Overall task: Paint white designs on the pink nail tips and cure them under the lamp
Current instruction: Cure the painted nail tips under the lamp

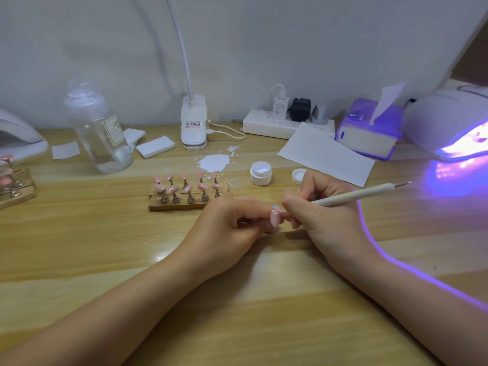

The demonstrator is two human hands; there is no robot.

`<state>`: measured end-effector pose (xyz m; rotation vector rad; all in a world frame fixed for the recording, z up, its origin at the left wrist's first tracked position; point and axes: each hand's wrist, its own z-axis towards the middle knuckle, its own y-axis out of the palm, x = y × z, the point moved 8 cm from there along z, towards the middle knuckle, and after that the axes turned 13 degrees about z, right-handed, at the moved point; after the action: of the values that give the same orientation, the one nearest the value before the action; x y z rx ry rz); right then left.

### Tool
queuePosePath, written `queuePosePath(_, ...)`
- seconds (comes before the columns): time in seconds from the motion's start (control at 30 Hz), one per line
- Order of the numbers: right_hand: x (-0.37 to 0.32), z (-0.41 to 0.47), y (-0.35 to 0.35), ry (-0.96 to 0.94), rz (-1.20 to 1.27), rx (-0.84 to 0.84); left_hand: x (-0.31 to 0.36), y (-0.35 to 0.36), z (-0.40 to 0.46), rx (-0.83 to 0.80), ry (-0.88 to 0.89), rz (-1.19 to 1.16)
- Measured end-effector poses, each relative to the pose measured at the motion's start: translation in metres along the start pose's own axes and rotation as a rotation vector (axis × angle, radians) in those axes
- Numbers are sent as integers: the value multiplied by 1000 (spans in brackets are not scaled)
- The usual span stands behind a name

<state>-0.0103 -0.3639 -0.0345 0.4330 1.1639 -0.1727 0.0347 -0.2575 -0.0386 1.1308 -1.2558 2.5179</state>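
Observation:
My left hand [232, 223] pinches a pink nail tip [275, 220] on its small stand at the middle of the wooden desk. My right hand [317, 207] grips a white dotting pen [353, 194] like a pencil, its front end touching the top of that tip. Behind my hands a wooden holder [184, 203] carries several pink nail tips on metal stands. An open white jar of paint [261, 173] stands to the right of it, with its lid [299, 175] lying beside it. The curing lamp [449, 122] glows violet at the far right.
A splash of white paint [214, 163] lies on the desk behind the holder. A clear bottle [100, 130], white pads [155, 146], a clip lamp base [193, 122], a power strip [277, 124], a tissue box [369, 128], paper [327, 154], a second holder [13, 180] and lamp [18, 133] at left.

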Motion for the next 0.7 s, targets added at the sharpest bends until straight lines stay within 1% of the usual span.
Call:
queuePosePath(0.1,1,1,-2,-9,-7,26,-1,0,0,0,-10,-6)
queuePosePath(0.47,1,0,0,0,-1,-5,-2,0,-1,3,1,-1)
queuePosePath(0.6,0,0,-3,-19,-14,27,-2,0,0,8,-1,3)
queuePosePath(0.7,1,0,-2,-15,-6,18,-1,0,0,6,5,3)
